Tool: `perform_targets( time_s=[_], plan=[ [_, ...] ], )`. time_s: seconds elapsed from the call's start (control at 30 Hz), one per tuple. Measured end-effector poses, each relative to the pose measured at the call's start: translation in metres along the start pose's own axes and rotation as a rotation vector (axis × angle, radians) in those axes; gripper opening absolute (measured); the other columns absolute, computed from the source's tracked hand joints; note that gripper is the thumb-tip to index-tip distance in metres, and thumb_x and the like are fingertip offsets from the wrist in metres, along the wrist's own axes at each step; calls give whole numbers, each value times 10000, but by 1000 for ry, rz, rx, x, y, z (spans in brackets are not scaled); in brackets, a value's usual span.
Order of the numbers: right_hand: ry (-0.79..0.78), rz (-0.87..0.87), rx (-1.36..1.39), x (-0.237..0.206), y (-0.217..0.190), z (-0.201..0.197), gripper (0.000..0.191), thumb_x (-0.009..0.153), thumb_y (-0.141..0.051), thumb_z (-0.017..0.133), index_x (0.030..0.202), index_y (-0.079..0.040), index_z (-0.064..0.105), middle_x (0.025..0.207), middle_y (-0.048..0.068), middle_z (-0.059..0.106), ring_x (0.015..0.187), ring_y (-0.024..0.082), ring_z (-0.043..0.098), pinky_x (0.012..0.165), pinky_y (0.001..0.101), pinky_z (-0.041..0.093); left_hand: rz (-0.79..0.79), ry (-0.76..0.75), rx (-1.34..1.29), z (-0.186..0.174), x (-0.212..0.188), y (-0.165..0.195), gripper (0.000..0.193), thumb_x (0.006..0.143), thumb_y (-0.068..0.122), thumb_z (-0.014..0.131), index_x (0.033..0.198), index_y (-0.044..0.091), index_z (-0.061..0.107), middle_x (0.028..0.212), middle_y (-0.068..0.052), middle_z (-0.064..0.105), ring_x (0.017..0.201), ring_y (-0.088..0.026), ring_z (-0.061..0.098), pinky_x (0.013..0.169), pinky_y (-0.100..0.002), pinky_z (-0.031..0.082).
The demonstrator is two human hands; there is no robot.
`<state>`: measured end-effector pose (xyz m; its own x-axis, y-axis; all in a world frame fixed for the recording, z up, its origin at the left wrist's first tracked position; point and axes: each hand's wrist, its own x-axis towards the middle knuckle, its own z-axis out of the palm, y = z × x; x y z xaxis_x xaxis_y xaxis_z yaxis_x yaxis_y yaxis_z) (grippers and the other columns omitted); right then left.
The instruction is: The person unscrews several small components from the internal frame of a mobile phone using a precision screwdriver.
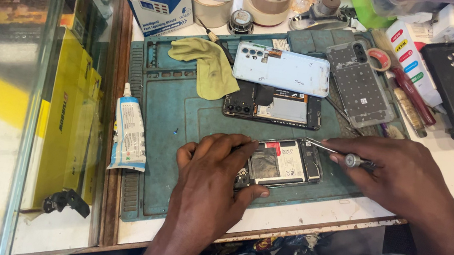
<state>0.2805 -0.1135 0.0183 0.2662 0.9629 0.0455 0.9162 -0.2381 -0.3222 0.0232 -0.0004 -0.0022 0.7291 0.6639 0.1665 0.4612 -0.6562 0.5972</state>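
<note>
An opened phone is pinned flat on the teal repair mat at the worktop's near edge by the left hand, fingers spread over its left end, apparently so it stays put. A thin screwdriver is held in a narrow pinch grip by the right hand, tip resting on the phone's upper right corner. The phone's long axis runs left-right, slightly tilted. 2 more phones, a pale blue back cover and a yellow cloth lie behind.
</note>
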Motion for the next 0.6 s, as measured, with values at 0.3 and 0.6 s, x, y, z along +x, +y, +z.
perform_targets(
  time_s=[0.3, 0.6],
  plan=[
    [-24, -9, -25, 1, 3, 3, 388, 756, -271, 843, 1138, -327, 800, 945, 1, 813, 682, 220, 752, 632, 381, 590, -6, 9, -6, -2, -1, 1, 696, 690, 346, 876, 1275, 33, 666, 1305, -110, 617, 1235, -274, 517, 1030, -484, 274],
    [-14, -123, -13, 4, 6, 4, 375, 736, -231, 825, 1106, -291, 810, 1037, -32, 809, 723, 238, 756, 642, 392, 587, -4, 23, -13, -2, -1, 2, 694, 679, 342, 882, 1265, 34, 675, 1298, -104, 629, 1235, -274, 525, 1028, -487, 280]
  ],
)
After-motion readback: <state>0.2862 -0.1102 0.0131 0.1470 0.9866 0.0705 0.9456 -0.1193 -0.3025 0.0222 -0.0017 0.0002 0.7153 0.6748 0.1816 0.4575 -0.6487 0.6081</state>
